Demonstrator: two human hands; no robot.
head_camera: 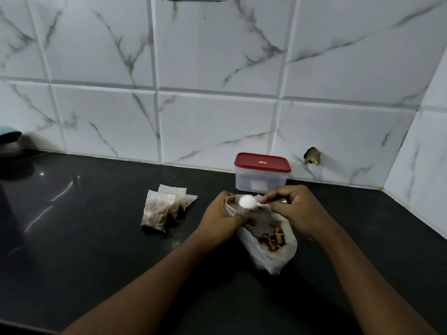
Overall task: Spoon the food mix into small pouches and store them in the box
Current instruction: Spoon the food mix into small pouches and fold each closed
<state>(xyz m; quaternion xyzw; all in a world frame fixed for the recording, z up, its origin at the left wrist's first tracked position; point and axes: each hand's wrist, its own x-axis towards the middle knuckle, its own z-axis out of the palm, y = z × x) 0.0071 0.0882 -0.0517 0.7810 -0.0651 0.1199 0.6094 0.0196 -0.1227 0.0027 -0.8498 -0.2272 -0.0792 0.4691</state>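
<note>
A large clear bag lies open on the black counter, with brown and orange food mix inside. My left hand grips a small pouch by its open mouth, just above the bag's left edge. My right hand pinches the handle of a white plastic spoon, whose bowl is tipped over the pouch mouth. Three filled pouches lie in a cluster to the left. The clear box with a red lid stands shut against the wall behind my hands.
A marble-look tiled wall runs along the back and turns a corner at the right. A dark round object sits at the far left edge. A brass fitting sticks out of the wall right of the box.
</note>
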